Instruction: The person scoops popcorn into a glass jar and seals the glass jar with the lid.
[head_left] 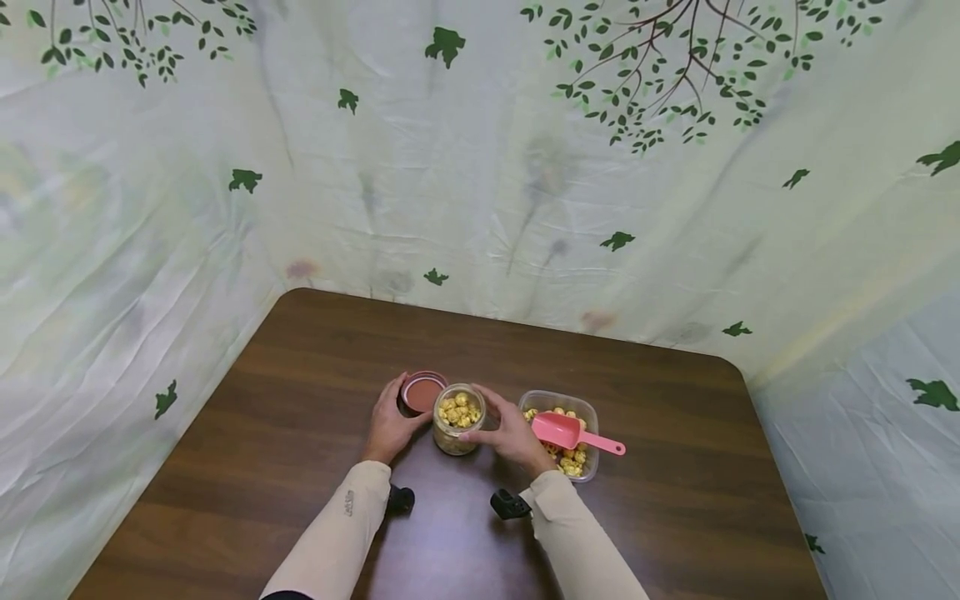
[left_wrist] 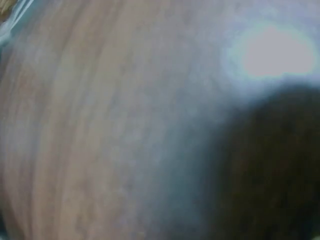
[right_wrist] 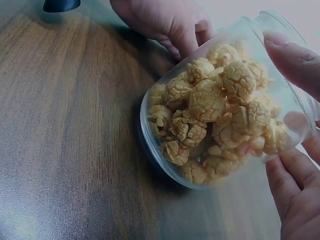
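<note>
In the head view my left hand [head_left: 390, 423] holds a reddish-brown jar lid [head_left: 423, 392], its fingers along the lid's left side and the thumb toward the jar. A clear jar [head_left: 454, 435] of caramel popcorn [head_left: 460, 410] stands open-topped just right of the lid. My right hand [head_left: 513, 433] grips this jar near the rim, thumb in front and fingers behind. The right wrist view shows the popcorn [right_wrist: 207, 100] through the jar's wall, with part of the left hand [right_wrist: 165, 22] behind it. Blurred tabletop fills most of the left wrist view.
Right of the right hand sits a clear plastic container [head_left: 592, 467] with more popcorn. A pink scoop [head_left: 558, 430] lies across it, handle past the right rim. The brown wooden table [head_left: 660, 517] ends at a leaf-printed cloth backdrop [head_left: 480, 167].
</note>
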